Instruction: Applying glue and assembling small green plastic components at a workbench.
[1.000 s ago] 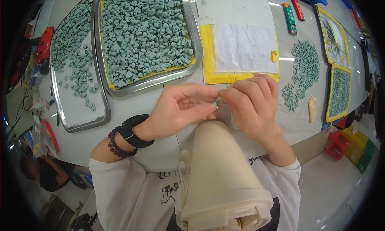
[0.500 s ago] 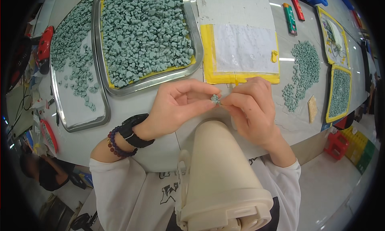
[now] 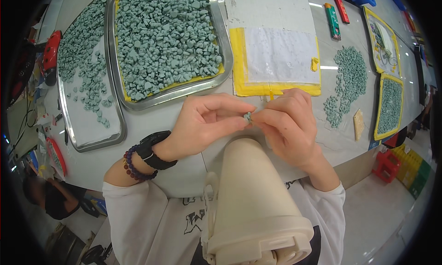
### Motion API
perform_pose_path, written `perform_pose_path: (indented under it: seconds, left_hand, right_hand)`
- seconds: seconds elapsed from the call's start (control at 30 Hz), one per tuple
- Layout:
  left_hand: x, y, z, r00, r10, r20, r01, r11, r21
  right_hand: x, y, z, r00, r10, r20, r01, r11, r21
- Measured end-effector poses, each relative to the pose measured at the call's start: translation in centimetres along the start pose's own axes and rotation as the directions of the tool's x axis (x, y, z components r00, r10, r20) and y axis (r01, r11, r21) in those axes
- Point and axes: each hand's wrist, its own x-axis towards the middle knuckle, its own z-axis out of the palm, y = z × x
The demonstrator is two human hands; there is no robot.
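Between my two hands is a small grey-green molded piece, its fine shape too small to make out. My left hand pinches it between thumb and forefinger. From the other side my right hand has its fingertips closed against it; whether they grip the piece itself or something tiny on it is hidden. Just beyond my hands lies a yellow-edged board with a white sheet. A metal tray heaped with similar green pieces stands beyond my left hand.
A second tray of green pieces stands at the far left. Right of the board lie a loose green pile, a green lighter, a red lighter and a yellow-edged tray. A large cream tumbler rises close before me.
The small green piece has turned slightly between my fingertips. My left fingers have shifted a little; both arms stay in place.
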Motion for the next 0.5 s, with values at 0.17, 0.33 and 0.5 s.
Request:
perform_pose_path:
  seconds: [0.17,0.33,0.5]
  left_hand:
    - [0.04,0.33,-0.04,0.998,-0.056,0.007,0.056,0.997,-0.043]
    - [0.00,0.45,-0.15,0.995,-0.102,0.010,0.103,0.993,-0.064]
    - [0.05,0.67,-0.06,0.993,-0.118,0.005,0.118,0.991,-0.068]
  right_hand:
    - [0.03,-0.02,-0.09,1.000,0.015,0.015,-0.015,1.000,0.017]
    - [-0.17,-0.23,-0.05,0.999,0.031,0.008,-0.031,0.999,0.019]
    - [-0.17,-0.35,-0.05,0.997,0.080,-0.009,-0.079,0.995,0.058]
